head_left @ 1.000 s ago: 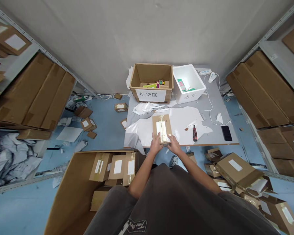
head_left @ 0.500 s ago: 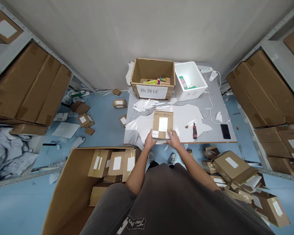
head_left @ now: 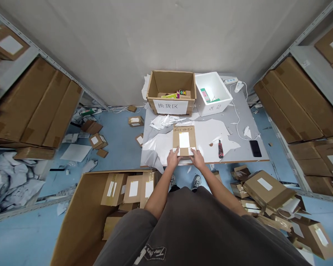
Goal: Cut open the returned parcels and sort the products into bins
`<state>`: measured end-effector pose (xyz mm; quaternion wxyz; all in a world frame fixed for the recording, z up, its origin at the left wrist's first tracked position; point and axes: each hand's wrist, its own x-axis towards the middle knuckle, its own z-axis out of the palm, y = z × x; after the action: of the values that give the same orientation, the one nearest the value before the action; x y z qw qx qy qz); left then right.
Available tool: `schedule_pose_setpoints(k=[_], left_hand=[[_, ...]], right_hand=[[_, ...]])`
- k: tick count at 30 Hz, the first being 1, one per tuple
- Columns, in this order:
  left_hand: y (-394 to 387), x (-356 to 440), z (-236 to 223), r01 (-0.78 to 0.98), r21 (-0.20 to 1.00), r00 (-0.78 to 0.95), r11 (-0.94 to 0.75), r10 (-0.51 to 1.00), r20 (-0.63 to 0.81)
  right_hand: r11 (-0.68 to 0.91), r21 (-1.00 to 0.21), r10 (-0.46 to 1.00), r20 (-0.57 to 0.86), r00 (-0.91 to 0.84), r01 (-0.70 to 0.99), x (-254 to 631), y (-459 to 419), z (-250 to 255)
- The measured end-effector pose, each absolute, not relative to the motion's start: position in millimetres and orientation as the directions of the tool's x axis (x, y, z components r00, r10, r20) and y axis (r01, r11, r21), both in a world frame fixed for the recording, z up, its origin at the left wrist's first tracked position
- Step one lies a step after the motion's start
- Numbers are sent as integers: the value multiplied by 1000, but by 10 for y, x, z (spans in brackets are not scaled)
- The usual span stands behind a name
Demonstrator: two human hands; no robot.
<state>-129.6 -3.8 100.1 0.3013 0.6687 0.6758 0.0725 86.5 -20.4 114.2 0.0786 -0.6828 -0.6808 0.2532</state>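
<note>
A flat brown cardboard box with a white label and handwriting along its far edge is at the front of the grey table. My left hand grips its near left corner, thumb on top. At the near right corner my right hand holds it the same way. The fingers under the box are hidden. White sheeting lies beneath and around it. To the right rests a red and black utility knife, its blade end pointing away from me.
Behind stand an open carton and a white foam bin, both with items inside. A phone lies at the right table edge. A large open carton of parcels is at my left; discarded boxes are piled on the right.
My left hand has shifted slightly, its thumb now further onto the box top. Both hands stay at the near corners. The whole view has tilted a little.
</note>
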Motion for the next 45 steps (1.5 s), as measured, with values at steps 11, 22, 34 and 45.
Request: schedule_pose_setpoints(k=[11, 22, 34, 45], left_hand=[[-344, -1309, 392, 435, 768, -3, 469, 854, -520], [-291, -1148, 988, 765, 640, 120, 75, 959, -257], [-143, -1142, 769, 523, 844, 64, 120, 982, -179], [-129, -1584, 616, 586, 721, -164, 369, 926, -340]], right_hand=[[455, -490, 867, 56, -494, 744, 611, -205, 1330], [44, -527, 964, -202, -175, 849, 1224, -87, 984], [197, -566, 978, 57, -200, 801, 883, -154, 1153], [181, -701, 942, -78, -326, 690, 846, -153, 879]])
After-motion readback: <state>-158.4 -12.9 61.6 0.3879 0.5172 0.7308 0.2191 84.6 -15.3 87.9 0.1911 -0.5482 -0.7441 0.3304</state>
